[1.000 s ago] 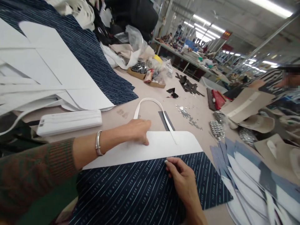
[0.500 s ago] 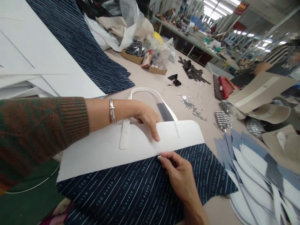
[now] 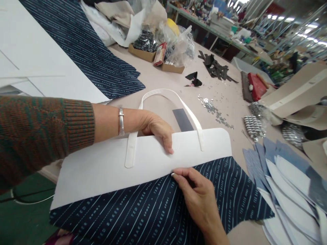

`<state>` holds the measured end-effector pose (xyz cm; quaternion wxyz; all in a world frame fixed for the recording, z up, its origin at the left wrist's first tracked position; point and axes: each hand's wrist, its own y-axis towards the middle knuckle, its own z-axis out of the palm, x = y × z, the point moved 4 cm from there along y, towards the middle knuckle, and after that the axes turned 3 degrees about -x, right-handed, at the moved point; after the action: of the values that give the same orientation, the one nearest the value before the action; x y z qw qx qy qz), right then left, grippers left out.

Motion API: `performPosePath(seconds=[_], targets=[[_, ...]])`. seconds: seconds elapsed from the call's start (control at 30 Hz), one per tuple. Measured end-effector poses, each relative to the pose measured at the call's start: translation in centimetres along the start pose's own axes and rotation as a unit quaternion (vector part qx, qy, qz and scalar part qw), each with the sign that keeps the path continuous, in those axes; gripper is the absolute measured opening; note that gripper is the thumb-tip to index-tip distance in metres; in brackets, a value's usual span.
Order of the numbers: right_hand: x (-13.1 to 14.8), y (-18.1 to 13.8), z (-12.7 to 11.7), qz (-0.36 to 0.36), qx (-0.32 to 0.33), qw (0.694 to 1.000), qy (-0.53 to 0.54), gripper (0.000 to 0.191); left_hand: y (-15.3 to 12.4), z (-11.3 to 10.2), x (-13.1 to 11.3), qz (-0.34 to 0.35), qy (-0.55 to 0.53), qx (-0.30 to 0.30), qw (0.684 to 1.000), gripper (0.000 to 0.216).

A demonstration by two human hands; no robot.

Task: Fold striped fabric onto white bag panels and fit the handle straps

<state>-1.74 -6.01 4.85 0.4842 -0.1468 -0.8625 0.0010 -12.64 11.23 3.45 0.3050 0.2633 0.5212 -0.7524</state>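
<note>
My left hand (image 3: 160,132) reaches across from the left and grips the top edge of a white bag panel (image 3: 102,160). Its thumb presses on the front; the fingers are hidden behind. A white strap handle (image 3: 163,91) arches above the panel, its ends lying on the panel's front. Navy fabric printed with slanted lettering (image 3: 143,211) covers the panel's lower part. Just below the left thumb, my right hand (image 3: 198,194) pinches the fabric's upper edge between thumb and forefinger. A small white spot shows at the thumb tip; I cannot tell whether it is the nail.
Behind the panel lie a grey rectangle (image 3: 183,119), silver metal bits (image 3: 213,110) and dark scraps (image 3: 216,66). Blue-and-white cut pieces (image 3: 288,183) are piled at right. White sheets (image 3: 46,51) and more navy fabric (image 3: 84,47) occupy the left, cardboard trays (image 3: 143,53) the back.
The view has shifted, and the panel shows slightly larger, its left corner lower. Both hands keep their holds; the left thumb is more upright. The person at far right is out of view.
</note>
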Motion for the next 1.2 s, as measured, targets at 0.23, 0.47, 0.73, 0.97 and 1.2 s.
performPosePath(seconds=[0.23,0.47,0.73,0.97,1.2], targets=[[-0.3,0.2,0.0,0.022,0.013,1.0,-0.01,0.014,-0.3,0.2,0.1,-0.02,-0.031,-0.021,0.999,0.039],[-0.2,0.4,0.0,0.011,0.007,0.998,-0.057,0.021,-0.3,0.4,0.0,-0.001,-0.01,-0.016,1.0,0.036],[0.1,1.2,0.2,0.019,0.0,0.996,-0.082,0.027,0.0,0.3,0.2,-0.016,-0.049,-0.036,0.998,0.04],[-0.4,0.7,0.0,-0.026,0.024,0.999,-0.014,0.012,-0.6,0.1,0.3,-0.043,-0.055,-0.06,0.996,0.035],[0.1,0.5,0.1,-0.112,0.009,0.991,-0.074,0.01,-0.5,0.2,0.4,-0.051,-0.071,-0.052,0.995,0.038]])
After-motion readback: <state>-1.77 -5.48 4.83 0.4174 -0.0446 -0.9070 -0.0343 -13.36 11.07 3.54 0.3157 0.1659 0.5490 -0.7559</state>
